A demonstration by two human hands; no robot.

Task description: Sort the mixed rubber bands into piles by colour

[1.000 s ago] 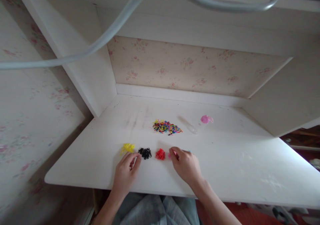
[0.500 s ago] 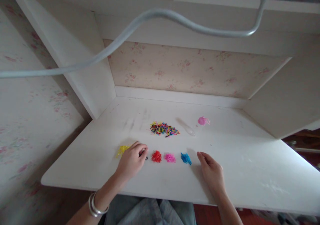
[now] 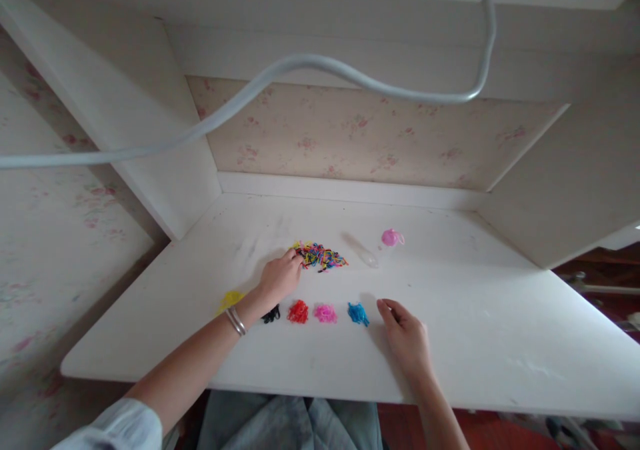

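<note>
A mixed heap of small coloured bands (image 3: 320,257) lies mid-table. My left hand (image 3: 280,278) reaches to the heap's left edge, fingers curled and touching the bands; what it pinches, if anything, is hidden. Along the front sit sorted piles: yellow (image 3: 230,299), black (image 3: 271,315) partly behind my left wrist, red (image 3: 298,311), pink (image 3: 325,313) and blue (image 3: 358,313). My right hand (image 3: 406,335) rests on the table just right of the blue pile, fingers loosely stretched and holding nothing.
The white table (image 3: 500,343) sits in an alcove with side walls left and right. A clear small bag (image 3: 364,253) and a pink object (image 3: 391,238) lie behind the heap on the right. A grey hose (image 3: 320,63) hangs across above.
My left hand left the black pile and moved forward to the mixed heap. My right hand drew away from the pink pile to rest right of the blue pile.
</note>
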